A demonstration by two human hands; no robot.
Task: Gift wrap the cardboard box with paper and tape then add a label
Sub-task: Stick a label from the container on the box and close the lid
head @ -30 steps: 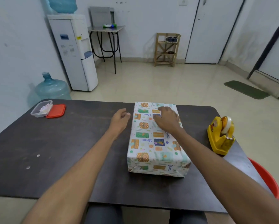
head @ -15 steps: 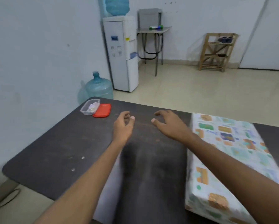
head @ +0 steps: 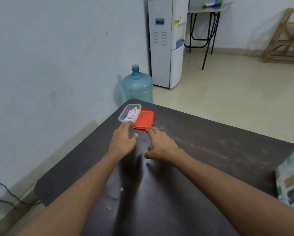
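My left hand (head: 122, 142) is open and empty, its fingertips at the near rim of the tub (head: 122, 118) of labels (head: 132, 114). The lid (head: 143, 119) lies beside the tub. My right hand (head: 161, 145) hovers open by the lid. The wrapped box (head: 291, 184) sits far right. The tub looks light and sits near the table (head: 211, 133) corner, so a blunt push could knock it off.

Container (head: 129, 113), top open, sits at far-left table corner, red lid (head: 143, 119) hard against its right side, wall (head: 57, 65) close on left. Bare tabletop (head: 219, 150) runs right to wrapped box (head: 291, 184).
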